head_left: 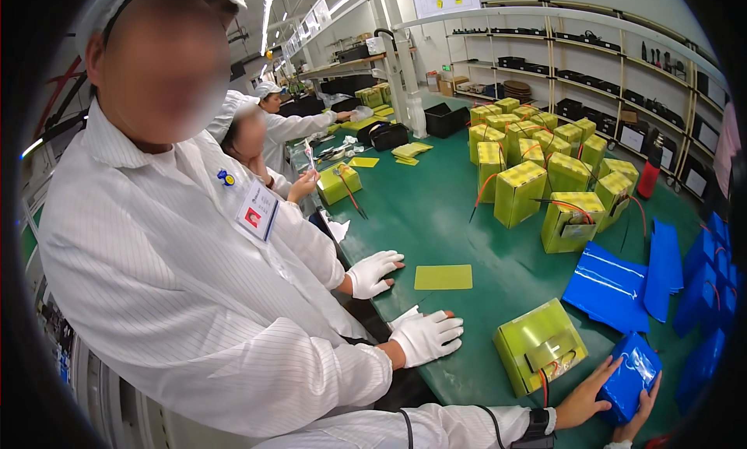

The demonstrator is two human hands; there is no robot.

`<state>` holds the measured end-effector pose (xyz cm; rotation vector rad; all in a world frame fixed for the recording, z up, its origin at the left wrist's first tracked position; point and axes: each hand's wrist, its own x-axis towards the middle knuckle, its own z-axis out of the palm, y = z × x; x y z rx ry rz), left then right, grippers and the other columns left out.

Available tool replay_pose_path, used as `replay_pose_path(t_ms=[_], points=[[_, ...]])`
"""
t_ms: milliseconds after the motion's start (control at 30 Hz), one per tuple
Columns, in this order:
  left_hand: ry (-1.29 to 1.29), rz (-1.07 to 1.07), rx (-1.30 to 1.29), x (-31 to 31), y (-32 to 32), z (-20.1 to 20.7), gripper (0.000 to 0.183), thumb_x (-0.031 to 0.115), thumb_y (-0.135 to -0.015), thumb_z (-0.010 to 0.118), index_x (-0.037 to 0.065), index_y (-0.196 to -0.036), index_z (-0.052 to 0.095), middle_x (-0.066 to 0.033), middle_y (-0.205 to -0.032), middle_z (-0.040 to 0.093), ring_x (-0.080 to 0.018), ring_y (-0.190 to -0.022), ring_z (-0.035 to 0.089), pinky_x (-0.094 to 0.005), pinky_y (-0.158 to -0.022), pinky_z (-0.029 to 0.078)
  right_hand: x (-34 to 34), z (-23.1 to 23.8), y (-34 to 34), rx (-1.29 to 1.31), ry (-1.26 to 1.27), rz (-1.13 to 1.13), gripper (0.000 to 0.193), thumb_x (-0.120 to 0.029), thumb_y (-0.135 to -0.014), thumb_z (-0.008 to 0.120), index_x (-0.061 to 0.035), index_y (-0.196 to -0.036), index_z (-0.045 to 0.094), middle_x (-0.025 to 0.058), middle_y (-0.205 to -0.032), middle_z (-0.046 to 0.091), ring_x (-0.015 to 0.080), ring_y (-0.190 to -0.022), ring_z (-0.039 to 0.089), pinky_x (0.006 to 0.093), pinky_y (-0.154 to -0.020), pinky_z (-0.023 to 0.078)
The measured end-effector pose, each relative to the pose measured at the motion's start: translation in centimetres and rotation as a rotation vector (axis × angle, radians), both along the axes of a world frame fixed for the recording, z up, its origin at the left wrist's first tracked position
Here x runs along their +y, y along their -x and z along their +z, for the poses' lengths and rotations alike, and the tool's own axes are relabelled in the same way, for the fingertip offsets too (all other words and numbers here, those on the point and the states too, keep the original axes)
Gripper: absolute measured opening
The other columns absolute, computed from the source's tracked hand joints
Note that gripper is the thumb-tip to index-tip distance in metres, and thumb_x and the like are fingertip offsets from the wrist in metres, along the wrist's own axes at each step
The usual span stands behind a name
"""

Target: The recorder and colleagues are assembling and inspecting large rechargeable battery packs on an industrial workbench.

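1. Both of the wearer's bare hands sit at the near right corner of the green table (436, 215), closed around 1 blue wrapped pack (632, 377).
2. Left hand (585, 398) grips the pack's left side, fingers spread up along its face. It comes in from the bottom edge with a dark wrist strap (537, 429) on it.
3. Right hand (640, 419) cups the pack from below and right; only a few fingers show, wrapped on the lower right edge. Grip looks firm, but the palm is hidden.
4. Key relation: the pack lies between the 2 hands, touching both, so neither has to reach. Left hand shows more contact.
5. Pack's long axis tilts: lower end toward the wearer, upper end up and slightly right, toward the far right edge. Glossy face points up at the camera.
6. Just left of the pack, and apart from it: a yellow-green wrapped block (538, 348) with a red lead, lying flat.
7. Right edge: flat blue sleeves (611, 285) and more blue packs stacked.
8. Far right part of the table: a cluster of yellow-green blocks (545, 177) standing, red leads out.
9. Left edge: a co-worker in a white coat, both white gloved hands (424, 336) flat on the table, a yellow sheet (443, 277) just beyond them. They are not touching the pack.
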<state>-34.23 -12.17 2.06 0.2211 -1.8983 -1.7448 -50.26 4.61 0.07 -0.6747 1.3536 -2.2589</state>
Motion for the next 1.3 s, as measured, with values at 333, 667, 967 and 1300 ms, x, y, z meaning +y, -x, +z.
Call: replay_pose_path(t_ms=[333,667,967,1300], points=[[0.067,-0.003,-0.026,0.5,0.2,1.3,0.101,0.009,-0.077,0.079,0.015,-0.161,0.024,-0.0215,-0.166,0.018,-0.0379,-0.149,0.031,-0.042,-0.118,0.033,-0.8,2.0,-1.7,0.038,0.003,-0.083,0.078,-0.024,-0.09,0.062,-0.0022,-0.157,0.029,0.0188,-0.152,0.04,0.0294,-0.133,0.05,0.0394,-0.112,0.042],[0.129,0.043,-0.022,1.8,0.0,0.0,0.096,0.012,-0.079,0.079,0.015,-0.159,0.026,-0.0231,-0.164,0.022,-0.0394,-0.149,0.03,-0.0427,-0.119,0.032,-0.6,4.9,-3.9,-0.019,-0.207,-0.197,0.066,-0.009,-0.093,0.059,0.0065,-0.153,0.035,0.0194,-0.152,0.043,0.031,-0.134,0.049,0.0411,-0.113,0.038],[0.134,0.026,-0.051,0.4,-0.3,0.8,0.098,0.016,-0.08,0.079,0.016,-0.161,0.024,-0.0217,-0.166,0.019,-0.0378,-0.149,0.03,-0.0427,-0.119,0.031,-0.6,1.4,-2.0,0.039,-0.063,-0.1,0.078,-0.022,-0.089,0.063,0.0015,-0.156,0.03,0.0203,-0.15,0.043,0.0299,-0.132,0.051,0.0395,-0.111,0.043],[0.17,0.035,-0.06,0.2,-0.7,0.9,0.102,0.016,-0.077,0.081,0.017,-0.161,0.022,-0.0223,-0.165,0.019,-0.0397,-0.148,0.031,-0.0441,-0.118,0.033,-1.3,2.1,-2.2,0.018,-0.037,-0.141,0.074,-0.018,-0.09,0.061,0.0023,-0.155,0.031,0.0196,-0.15,0.044,0.0293,-0.13,0.053,0.0395,-0.109,0.046]])
